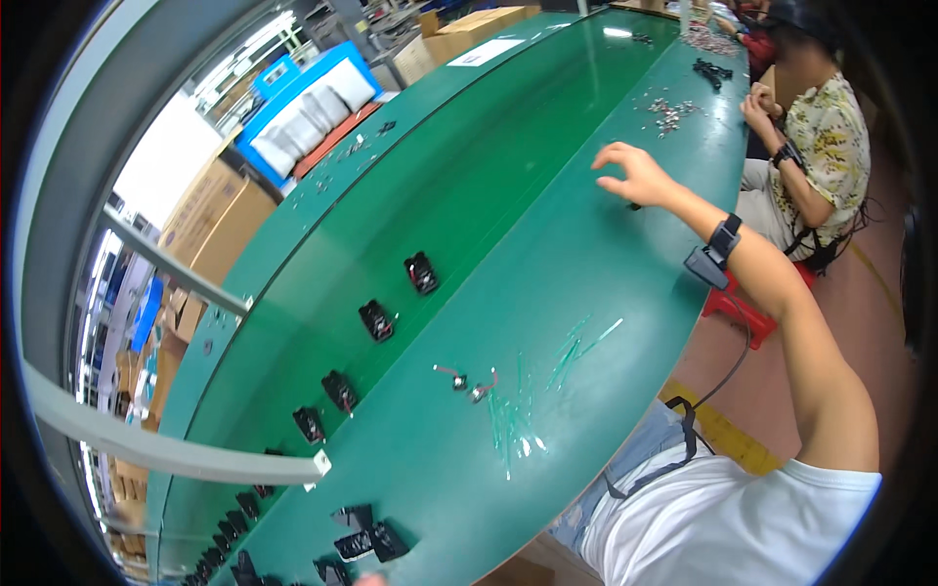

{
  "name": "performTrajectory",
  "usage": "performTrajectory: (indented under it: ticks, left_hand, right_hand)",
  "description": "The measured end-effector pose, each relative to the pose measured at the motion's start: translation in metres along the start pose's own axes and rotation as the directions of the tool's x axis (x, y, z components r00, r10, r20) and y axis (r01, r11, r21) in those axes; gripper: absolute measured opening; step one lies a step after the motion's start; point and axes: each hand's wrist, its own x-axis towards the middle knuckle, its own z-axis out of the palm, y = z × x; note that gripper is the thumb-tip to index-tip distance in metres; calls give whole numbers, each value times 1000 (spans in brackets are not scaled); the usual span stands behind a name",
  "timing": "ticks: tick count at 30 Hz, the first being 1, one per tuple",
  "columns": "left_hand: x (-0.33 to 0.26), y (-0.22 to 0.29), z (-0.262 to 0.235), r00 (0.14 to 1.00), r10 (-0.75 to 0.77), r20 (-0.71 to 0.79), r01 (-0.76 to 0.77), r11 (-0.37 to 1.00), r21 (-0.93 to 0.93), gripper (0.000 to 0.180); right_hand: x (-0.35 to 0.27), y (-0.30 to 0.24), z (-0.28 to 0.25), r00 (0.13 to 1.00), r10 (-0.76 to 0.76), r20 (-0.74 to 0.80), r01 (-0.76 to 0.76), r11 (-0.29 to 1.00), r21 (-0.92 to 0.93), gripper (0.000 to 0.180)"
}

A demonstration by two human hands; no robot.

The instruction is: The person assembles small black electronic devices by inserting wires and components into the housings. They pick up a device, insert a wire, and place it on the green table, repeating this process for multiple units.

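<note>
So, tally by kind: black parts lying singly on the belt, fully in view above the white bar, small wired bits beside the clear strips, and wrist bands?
black parts: 4
wired bits: 2
wrist bands: 2
Total: 8

A long green bench [547, 293] carries black parts [421, 272] and clear green strips [513, 415].

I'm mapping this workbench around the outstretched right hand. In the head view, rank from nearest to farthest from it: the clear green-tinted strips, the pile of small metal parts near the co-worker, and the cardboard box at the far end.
1. Pile of small metal parts, just beyond the right hand.
2. Clear green-tinted strips, back toward the body.
3. Cardboard box, far end, left.
</note>
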Motion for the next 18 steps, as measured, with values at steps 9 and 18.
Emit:
performTrajectory:
  ticks: [9,18]
  left_hand:
    - [-27,-193,-37,978,-207,36,97,595,798,57]
    - [-15,-182,-20,920,-376,111,207,708,675,38]
  right_hand:
    - [-37,-26,25,975,141,170,-162,980,113,32]
    - [-23,-222,99,798,-546,255,241,678,695,12]
